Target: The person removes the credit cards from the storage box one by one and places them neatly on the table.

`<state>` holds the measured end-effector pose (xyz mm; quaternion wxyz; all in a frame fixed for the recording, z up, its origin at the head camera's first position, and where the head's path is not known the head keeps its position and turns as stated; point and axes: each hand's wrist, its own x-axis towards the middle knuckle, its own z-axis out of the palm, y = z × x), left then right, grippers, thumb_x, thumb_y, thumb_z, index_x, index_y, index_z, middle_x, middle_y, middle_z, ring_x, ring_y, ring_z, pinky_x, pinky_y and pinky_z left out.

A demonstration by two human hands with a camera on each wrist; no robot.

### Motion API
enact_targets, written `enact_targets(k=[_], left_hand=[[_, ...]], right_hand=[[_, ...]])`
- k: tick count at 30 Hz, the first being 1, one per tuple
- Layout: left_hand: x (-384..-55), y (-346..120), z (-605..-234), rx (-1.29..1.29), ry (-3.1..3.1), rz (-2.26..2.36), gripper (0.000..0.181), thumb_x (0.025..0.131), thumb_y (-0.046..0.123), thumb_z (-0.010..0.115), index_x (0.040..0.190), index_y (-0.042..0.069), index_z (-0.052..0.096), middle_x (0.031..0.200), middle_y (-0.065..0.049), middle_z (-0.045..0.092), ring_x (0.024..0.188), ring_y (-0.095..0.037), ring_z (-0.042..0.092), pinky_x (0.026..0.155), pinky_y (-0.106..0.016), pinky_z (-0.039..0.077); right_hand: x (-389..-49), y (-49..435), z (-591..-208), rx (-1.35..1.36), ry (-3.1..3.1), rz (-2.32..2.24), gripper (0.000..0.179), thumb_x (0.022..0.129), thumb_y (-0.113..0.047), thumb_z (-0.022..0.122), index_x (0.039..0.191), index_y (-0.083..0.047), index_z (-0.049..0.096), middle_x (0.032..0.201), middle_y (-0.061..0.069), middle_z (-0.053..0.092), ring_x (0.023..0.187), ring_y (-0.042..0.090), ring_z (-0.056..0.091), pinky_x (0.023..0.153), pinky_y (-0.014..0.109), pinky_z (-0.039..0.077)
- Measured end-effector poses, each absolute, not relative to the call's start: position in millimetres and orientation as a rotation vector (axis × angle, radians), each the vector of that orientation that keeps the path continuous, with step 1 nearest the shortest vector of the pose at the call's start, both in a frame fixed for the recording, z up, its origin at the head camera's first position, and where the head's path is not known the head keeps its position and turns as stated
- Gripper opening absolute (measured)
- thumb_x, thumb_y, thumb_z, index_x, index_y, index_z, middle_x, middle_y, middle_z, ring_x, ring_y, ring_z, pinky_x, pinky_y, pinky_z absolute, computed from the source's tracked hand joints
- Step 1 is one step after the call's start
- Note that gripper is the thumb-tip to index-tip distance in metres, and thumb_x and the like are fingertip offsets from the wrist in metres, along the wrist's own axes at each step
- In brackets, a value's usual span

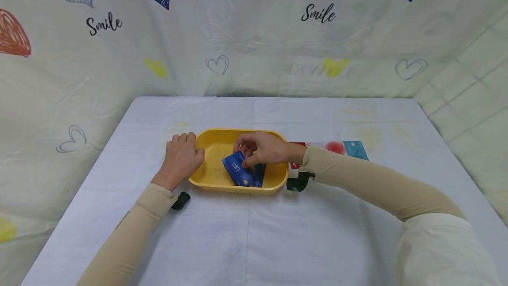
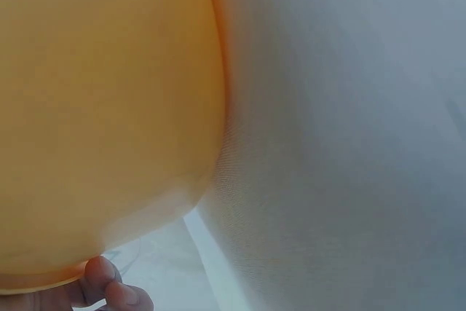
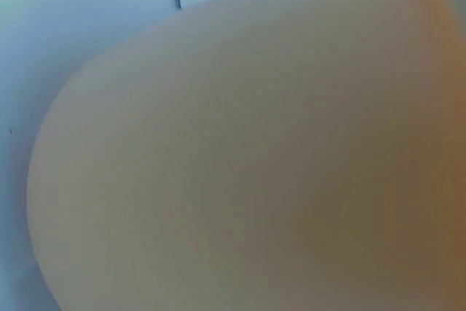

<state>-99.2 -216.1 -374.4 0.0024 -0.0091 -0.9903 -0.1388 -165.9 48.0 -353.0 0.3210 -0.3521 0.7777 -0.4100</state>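
A yellow oval tray (image 1: 214, 138) sits on the white-covered table. My left hand (image 1: 181, 156) grips its left rim, the thumb over the edge; in the left wrist view the fingertips (image 2: 102, 271) curl at the rim below the tray's outer wall (image 2: 109, 107). Inside the tray, my right hand (image 1: 266, 147) pinches a blue bank card (image 1: 236, 167) between thumb and fingers. Another dark blue card (image 1: 259, 174) lies partly hidden beneath it. The right wrist view is filled by the tray's blurred outer wall (image 3: 218, 165), and the right fingers do not show there.
Right of the tray lie a red card (image 1: 294, 166), a card with a red round mark (image 1: 335, 147) and a teal card (image 1: 356, 149), partly covered by my right forearm. Black wrist cameras (image 1: 297, 183) hang below both wrists. A heart-printed curtain (image 1: 254, 34) stands behind the table.
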Motion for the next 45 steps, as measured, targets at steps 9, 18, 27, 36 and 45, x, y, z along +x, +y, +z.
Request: enact_targets(k=[9,18,27,36,45], left_hand=[[-99,-217,-376,-0.044,-3.085,-0.426,0.021,0.095,0.019,0.045,0.095,-0.001,0.051,0.085,-0.016,0.050,0.084,-0.034,0.042,0.072,-0.038,0.027],[-98,-216,-377,-0.040,-3.086,-0.418,0.021,0.094,0.019,0.045,0.097,-0.001,0.051,0.085,-0.016,0.050,0.084,-0.034,0.042,0.072,-0.037,0.027],[-98,-215,-378,-0.038,-3.085,-0.422,0.022,0.094,0.020,0.045,0.096,-0.001,0.051,0.083,-0.015,0.050,0.082,-0.033,0.042,0.071,-0.037,0.027],[-96,-215,-377,-0.046,-3.088,-0.415,0.024,0.093,0.020,0.044,0.099,-0.002,0.052,0.084,-0.016,0.051,0.083,-0.034,0.043,0.072,-0.038,0.028],[-96,-214,-377,-0.032,-3.113,-0.395,0.029,0.094,0.021,0.044,0.105,-0.004,0.053,0.087,-0.017,0.051,0.086,-0.034,0.042,0.074,-0.039,0.029]], right_hand=[[-164,55,-350,-0.863,1.978,-1.179,0.035,0.090,-0.006,0.074,0.124,-0.010,0.065,0.103,0.010,0.060,0.089,0.023,0.069,0.077,0.037,0.064],[-164,63,-344,-0.868,1.977,-1.215,0.037,0.092,-0.007,0.073,0.127,-0.011,0.064,0.108,0.013,0.058,0.088,0.025,0.070,0.073,0.040,0.064],[-163,75,-332,-0.814,2.036,-1.197,0.036,0.093,-0.010,0.072,0.128,-0.016,0.063,0.116,0.013,0.061,0.093,0.025,0.071,0.078,0.036,0.064],[-162,87,-325,-0.794,2.053,-1.221,0.037,0.095,-0.010,0.070,0.131,-0.016,0.062,0.118,0.014,0.061,0.100,0.026,0.071,0.080,0.037,0.064],[-160,100,-320,-0.770,2.062,-1.273,0.038,0.096,-0.010,0.069,0.132,-0.015,0.061,0.121,0.015,0.062,0.103,0.028,0.072,0.081,0.039,0.064]])
